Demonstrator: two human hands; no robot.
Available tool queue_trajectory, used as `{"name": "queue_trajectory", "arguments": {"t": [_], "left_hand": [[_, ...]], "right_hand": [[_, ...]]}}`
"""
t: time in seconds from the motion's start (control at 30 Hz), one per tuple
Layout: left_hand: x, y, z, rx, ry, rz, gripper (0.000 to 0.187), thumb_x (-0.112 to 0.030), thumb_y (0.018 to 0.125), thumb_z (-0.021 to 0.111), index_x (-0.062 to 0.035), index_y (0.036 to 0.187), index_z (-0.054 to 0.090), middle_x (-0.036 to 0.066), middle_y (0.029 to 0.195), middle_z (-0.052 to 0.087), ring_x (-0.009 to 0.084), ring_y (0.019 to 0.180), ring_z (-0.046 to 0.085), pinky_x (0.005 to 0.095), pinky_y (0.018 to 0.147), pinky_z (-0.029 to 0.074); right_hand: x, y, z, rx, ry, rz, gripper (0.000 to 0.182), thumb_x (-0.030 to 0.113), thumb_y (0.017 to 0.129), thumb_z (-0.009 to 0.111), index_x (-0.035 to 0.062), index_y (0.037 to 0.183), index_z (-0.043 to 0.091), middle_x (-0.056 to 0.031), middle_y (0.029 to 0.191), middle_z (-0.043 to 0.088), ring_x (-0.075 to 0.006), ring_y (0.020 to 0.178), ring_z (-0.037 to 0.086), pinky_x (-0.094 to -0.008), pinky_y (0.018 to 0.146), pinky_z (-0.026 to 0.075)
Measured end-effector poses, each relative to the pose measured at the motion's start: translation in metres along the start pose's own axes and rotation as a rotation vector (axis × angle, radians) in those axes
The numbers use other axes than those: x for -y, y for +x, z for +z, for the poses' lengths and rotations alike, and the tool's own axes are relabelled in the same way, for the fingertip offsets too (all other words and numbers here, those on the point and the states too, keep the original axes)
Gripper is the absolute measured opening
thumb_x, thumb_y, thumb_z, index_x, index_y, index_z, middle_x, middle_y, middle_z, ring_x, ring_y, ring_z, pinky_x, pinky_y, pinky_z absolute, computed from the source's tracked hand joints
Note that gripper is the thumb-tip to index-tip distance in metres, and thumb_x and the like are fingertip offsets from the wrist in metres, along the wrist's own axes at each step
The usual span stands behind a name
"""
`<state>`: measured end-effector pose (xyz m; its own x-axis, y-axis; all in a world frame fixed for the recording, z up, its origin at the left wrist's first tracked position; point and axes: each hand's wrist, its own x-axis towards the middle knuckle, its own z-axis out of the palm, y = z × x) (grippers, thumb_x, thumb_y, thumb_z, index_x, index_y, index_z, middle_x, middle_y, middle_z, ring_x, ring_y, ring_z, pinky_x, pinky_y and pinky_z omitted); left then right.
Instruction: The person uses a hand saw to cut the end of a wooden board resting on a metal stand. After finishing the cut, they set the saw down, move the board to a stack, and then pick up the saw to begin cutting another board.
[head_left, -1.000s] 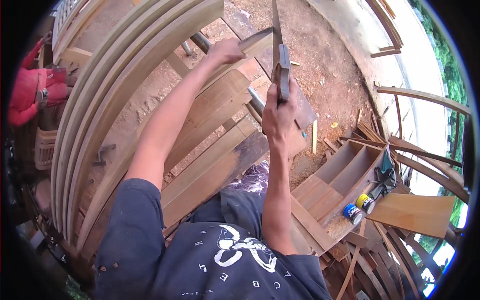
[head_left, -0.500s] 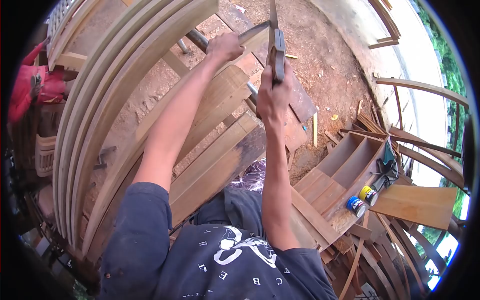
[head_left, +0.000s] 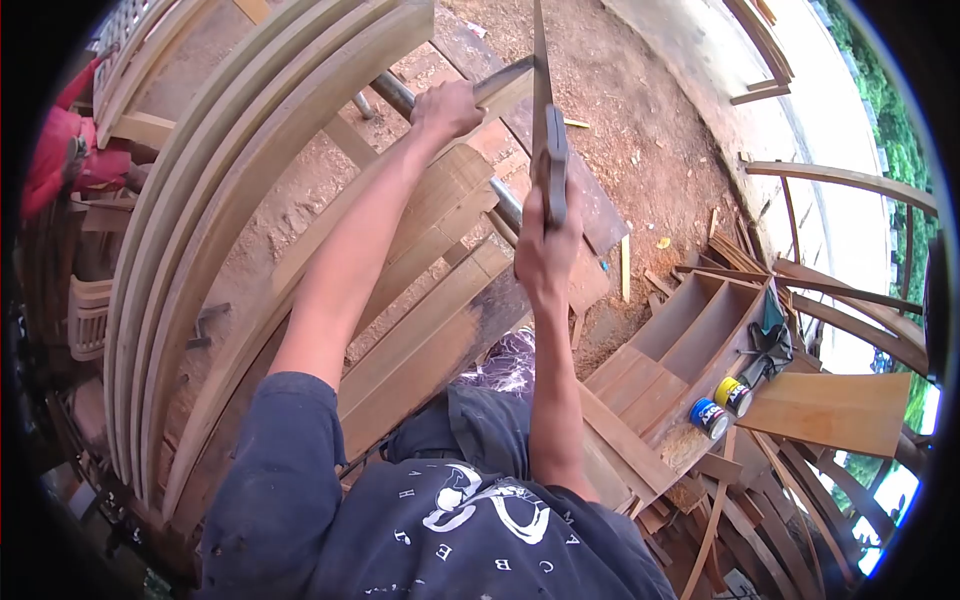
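Observation:
My right hand (head_left: pixel 549 235) is wrapped round the handle of a handsaw (head_left: pixel 553 165), whose blade points up and away from me. The blade lies against the end of a curved wooden board (head_left: pixel 508 97). On that same board, left of the saw, my left hand (head_left: pixel 447 110) is closed over the edge. Below my left hand, more cut boards (head_left: pixel 440 195) rest across metal pipes (head_left: pixel 507 204). A row of curved boards (head_left: pixel 270 130) stands on edge to the left.
At right are a wooden compartment box (head_left: pixel 690 330), a blue can (head_left: pixel 709 418), a yellow can (head_left: pixel 733 396) and a pile of wood strips (head_left: pixel 770 520). A person in red (head_left: pixel 65 165) is at the far left. Sawdust covers the ground.
My right hand and the saw have moved down, back towards my body. My left hand stays on the board; the view has shifted slightly.

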<state>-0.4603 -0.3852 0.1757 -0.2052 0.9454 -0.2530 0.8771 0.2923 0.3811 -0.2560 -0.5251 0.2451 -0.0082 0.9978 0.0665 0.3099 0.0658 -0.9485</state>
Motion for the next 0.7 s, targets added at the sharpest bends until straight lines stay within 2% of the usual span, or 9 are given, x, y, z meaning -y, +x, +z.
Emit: {"name": "queue_trajectory", "arguments": {"t": [0.07,0.17,0.23,0.3,0.33,0.47,0.6,0.67,0.7], "left_hand": [[-0.002,-0.002,-0.002,-0.012,0.006,0.009,0.053,-0.046,0.086,0.073,-0.0090,0.124,0.065,0.019,0.121,0.071,0.0387,0.117,0.066,0.0499,0.100,0.052],[0.000,0.001,0.000,-0.011,0.008,0.030,0.054,-0.046,0.086,0.073,-0.0078,0.123,0.065,0.020,0.120,0.071,0.0391,0.116,0.066,0.0494,0.100,0.051],[-0.001,0.000,0.001,-0.010,0.013,0.036,0.053,-0.045,0.086,0.073,-0.0071,0.123,0.066,0.020,0.120,0.071,0.0392,0.116,0.067,0.0493,0.100,0.051],[0.001,0.000,0.002,-0.013,0.001,0.021,0.053,-0.045,0.086,0.073,-0.0064,0.122,0.066,0.020,0.119,0.072,0.0392,0.115,0.067,0.0491,0.101,0.051],[0.002,0.002,0.002,-0.009,0.002,0.023,0.053,-0.045,0.086,0.073,-0.0062,0.122,0.066,0.020,0.120,0.071,0.0392,0.115,0.067,0.0489,0.101,0.051],[0.000,0.002,-0.001,0.022,-0.005,0.021,0.052,-0.045,0.087,0.072,-0.0069,0.123,0.066,0.019,0.121,0.071,0.0392,0.116,0.067,0.0487,0.101,0.051],[0.001,0.002,-0.002,-0.012,-0.002,0.007,0.051,-0.045,0.087,0.071,-0.0074,0.121,0.066,0.020,0.119,0.072,0.0391,0.115,0.067,0.0487,0.101,0.051],[-0.002,-0.001,-0.003,-0.022,0.009,0.000,0.052,-0.046,0.087,0.071,-0.0082,0.122,0.067,0.020,0.119,0.071,0.0393,0.115,0.067,0.0492,0.100,0.051],[-0.003,-0.005,-0.010,-0.008,-0.007,0.013,0.045,-0.039,0.087,0.069,-0.0085,0.121,0.069,0.020,0.125,0.070,0.0390,0.118,0.066,0.0471,0.103,0.051]], "right_hand": [[-0.017,0.095,0.039,-0.119,-0.075,-0.168,0.030,0.022,0.101,0.057,-0.0009,0.120,0.056,-0.0161,0.072,0.061,-0.0254,0.064,0.062,-0.0406,0.062,0.049],[-0.003,0.108,0.038,-0.069,-0.128,-0.070,0.030,0.022,0.100,0.057,-0.0020,0.118,0.056,-0.0194,0.076,0.062,-0.0285,0.070,0.063,-0.0427,0.065,0.050],[0.023,0.048,0.012,-0.008,-0.041,0.038,0.034,0.022,0.101,0.057,-0.0019,0.125,0.054,-0.0185,0.080,0.063,-0.0289,0.072,0.064,-0.0438,0.069,0.051],[0.003,-0.034,-0.015,-0.015,-0.081,-0.109,0.048,0.018,0.100,0.058,0.0020,0.144,0.045,-0.0160,0.096,0.065,-0.0231,0.079,0.067,-0.0383,0.071,0.052],[0.024,-0.081,-0.035,0.044,-0.091,0.101,0.052,0.015,0.099,0.058,0.0014,0.147,0.043,-0.0176,0.108,0.066,-0.0222,0.090,0.068,-0.0362,0.079,0.054],[0.019,-0.152,-0.061,0.008,-0.201,-0.148,0.056,0.011,0.097,0.058,-0.0013,0.149,0.040,-0.0161,0.114,0.067,-0.0222,0.095,0.069,-0.0330,0.084,0.054],[-0.002,0.006,0.004,0.005,0.013,-0.022,0.044,0.017,0.100,0.057,-0.0001,0.139,0.049,-0.0161,0.091,0.066,-0.0221,0.073,0.063,-0.0396,0.067,0.052],[-0.027,0.108,0.042,-0.092,-0.091,-0.144,0.031,0.021,0.100,0.057,-0.0004,0.122,0.053,-0.0219,0.089,0.066,-0.0317,0.070,0.063,-0.0424,0.066,0.050],[-0.017,0.107,0.040,-0.100,-0.089,-0.137,0.031,0.021,0.100,0.057,-0.0004,0.122,0.053,-0.0219,0.089,0.066,-0.0317,0.070,0.063,-0.0424,0.066,0.050]]}}
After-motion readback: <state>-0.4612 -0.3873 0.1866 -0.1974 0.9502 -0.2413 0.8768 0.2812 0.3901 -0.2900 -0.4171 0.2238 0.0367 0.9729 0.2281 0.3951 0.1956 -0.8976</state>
